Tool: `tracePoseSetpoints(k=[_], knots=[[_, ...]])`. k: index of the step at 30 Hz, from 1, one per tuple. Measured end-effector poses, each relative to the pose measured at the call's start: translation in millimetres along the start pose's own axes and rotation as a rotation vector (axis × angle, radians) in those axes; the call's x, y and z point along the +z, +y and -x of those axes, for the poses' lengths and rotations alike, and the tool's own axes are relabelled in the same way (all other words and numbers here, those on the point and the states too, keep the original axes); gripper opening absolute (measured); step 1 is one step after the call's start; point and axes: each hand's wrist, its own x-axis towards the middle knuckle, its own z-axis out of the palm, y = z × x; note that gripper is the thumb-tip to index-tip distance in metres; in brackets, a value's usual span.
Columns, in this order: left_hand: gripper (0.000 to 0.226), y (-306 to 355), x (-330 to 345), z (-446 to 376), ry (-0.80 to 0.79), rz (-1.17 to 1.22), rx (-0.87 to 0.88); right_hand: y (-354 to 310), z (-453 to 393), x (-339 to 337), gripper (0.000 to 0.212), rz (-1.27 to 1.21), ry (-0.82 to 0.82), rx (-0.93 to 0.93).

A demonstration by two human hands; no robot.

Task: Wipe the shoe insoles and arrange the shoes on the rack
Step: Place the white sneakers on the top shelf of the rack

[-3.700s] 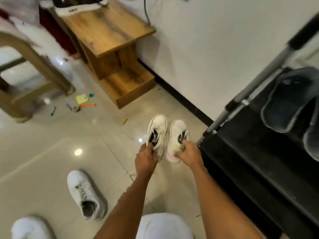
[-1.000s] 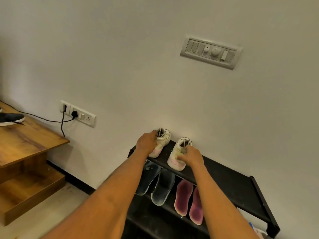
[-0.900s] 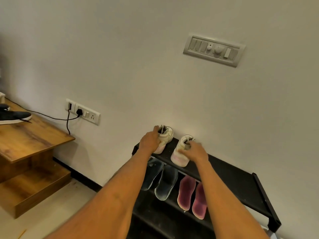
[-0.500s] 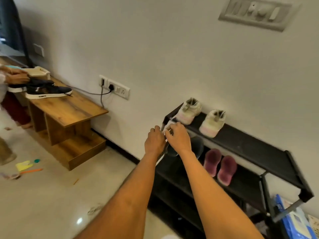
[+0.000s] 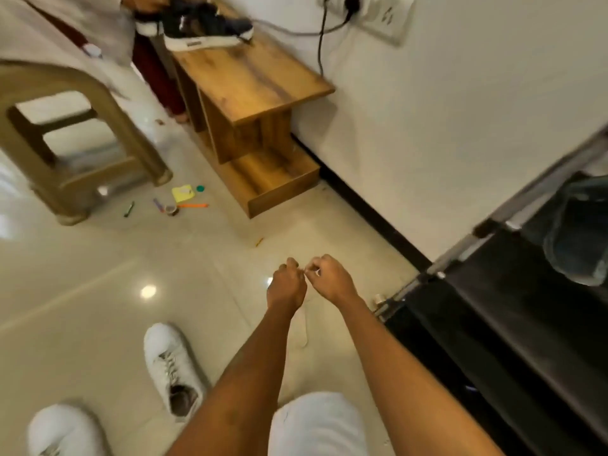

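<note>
My left hand [image 5: 285, 286] and my right hand [image 5: 329, 278] meet over the floor tiles, fingertips closed. Between them they pinch a small white piece [image 5: 310, 273]; I cannot make out what it is. A pale strip [image 5: 303, 327] seems to hang below the hands. A white sneaker [image 5: 174, 370] lies on the floor to the lower left, and a second white sneaker [image 5: 62, 429] sits at the bottom left corner. The black shoe rack [image 5: 493, 324] stands on the right, with a dark grey insole [image 5: 579, 232] on its shelf.
A wooden bench [image 5: 253, 83] stands against the wall, with a black sneaker [image 5: 204, 28] on it held by another person. A tan plastic stool [image 5: 65, 126] is at the left. Small coloured items [image 5: 182, 199] litter the floor. My white-clad knee [image 5: 316, 422] is below.
I have let go of the small pale shoes on the rack's top shelf. My hands came together on a small white piece, and my view swung down to the floor.
</note>
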Motion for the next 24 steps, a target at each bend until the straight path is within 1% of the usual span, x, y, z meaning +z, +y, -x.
tracePoseSetpoints(k=[4,6,8,12,16,17,20,22,24], knots=[[0.025,-42,27,-18,-0.027,0.043,-0.158,17,-33,55,0.017,-0.066,-0.126,0.016],[0.026,-60,30,-7,-0.044,0.054,-0.212,19,-34,70,0.015,-0.090,-0.167,0.049],[0.027,-80,25,16,-0.044,0.081,-0.295,7,-30,85,0.012,-0.076,-0.252,0.045],[0.026,-111,-4,75,0.024,0.164,-0.485,-41,-4,111,0.014,-0.033,-0.448,-0.046],[0.026,-142,-39,116,0.143,0.250,-0.687,-100,35,146,0.012,0.010,-0.625,-0.133],[0.027,-162,-48,128,0.195,0.286,-0.760,-122,46,166,0.012,0.037,-0.685,-0.184],[0.027,-190,-67,134,0.226,0.309,-0.827,-151,55,191,0.016,0.039,-0.706,-0.241],[0.024,-229,-66,154,0.249,0.306,-0.919,-166,74,229,0.016,0.058,-0.773,-0.296],[0.023,-271,-53,171,0.265,0.282,-0.973,-167,90,274,0.018,0.096,-0.846,-0.338]])
